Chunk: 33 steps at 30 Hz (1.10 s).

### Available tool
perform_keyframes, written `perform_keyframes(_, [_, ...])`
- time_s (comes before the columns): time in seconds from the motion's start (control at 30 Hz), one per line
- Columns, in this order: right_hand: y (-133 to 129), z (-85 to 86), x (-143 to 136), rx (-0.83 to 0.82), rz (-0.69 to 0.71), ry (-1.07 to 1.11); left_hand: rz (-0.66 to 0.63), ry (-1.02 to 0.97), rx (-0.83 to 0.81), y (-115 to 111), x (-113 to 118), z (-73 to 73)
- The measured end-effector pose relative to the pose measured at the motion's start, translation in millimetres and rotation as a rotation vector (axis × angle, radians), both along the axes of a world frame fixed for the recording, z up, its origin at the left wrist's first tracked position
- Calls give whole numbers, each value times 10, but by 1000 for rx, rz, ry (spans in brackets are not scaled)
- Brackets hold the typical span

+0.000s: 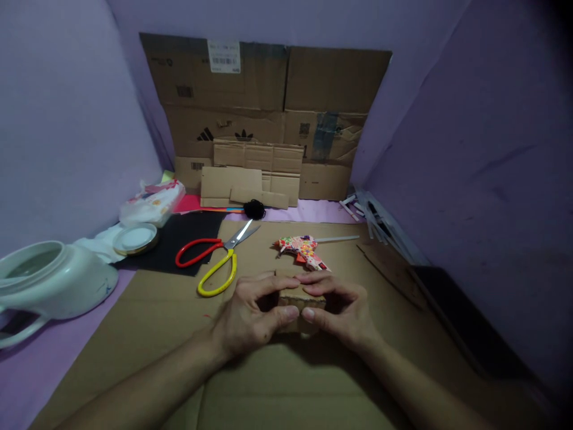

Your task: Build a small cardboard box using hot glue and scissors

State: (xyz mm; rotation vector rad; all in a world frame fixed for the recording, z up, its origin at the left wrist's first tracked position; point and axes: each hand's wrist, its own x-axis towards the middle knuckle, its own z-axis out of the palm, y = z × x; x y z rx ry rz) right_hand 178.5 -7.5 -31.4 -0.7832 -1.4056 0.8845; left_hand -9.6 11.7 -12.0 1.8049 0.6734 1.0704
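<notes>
A small brown cardboard piece, boxy in shape [302, 297], is gripped between both hands above the cardboard sheet [147, 334]. My left hand [255, 310] closes on its left side, with the thumb on the near face and fingers on top. From the right, my right hand [342, 304] holds it the same way, thumb tips almost meeting. The fingers hide much of the piece. Just beyond the hands lies a flower-patterned glue gun [301, 246] with a white glue stick in its back. Scissors [228, 248] with one red and one yellow handle rest open to the left.
At left stand a white ceramic pot [85, 286], a round lid [135, 237] and a plastic bag [154, 203] near black paper [174, 239]. Black yarn [255, 209] sits before upright cardboard [322, 77]. Glue sticks [380, 221] and a dark flat object [465, 322] line the right wall.
</notes>
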Motion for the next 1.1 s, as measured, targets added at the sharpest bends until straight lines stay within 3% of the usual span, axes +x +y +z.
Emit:
perform_keyframes(0.23, [-21,16,8,-9,19,-6,42,23,73,-39,2,-18])
perform_keyframes(0.63, [33,22,-7,-84,1,24,9,-79,-210,24,61,36])
perform_keyframes(1.1, [24,96,-7,-209,-3,29,45,-122,-285,17,102,43])
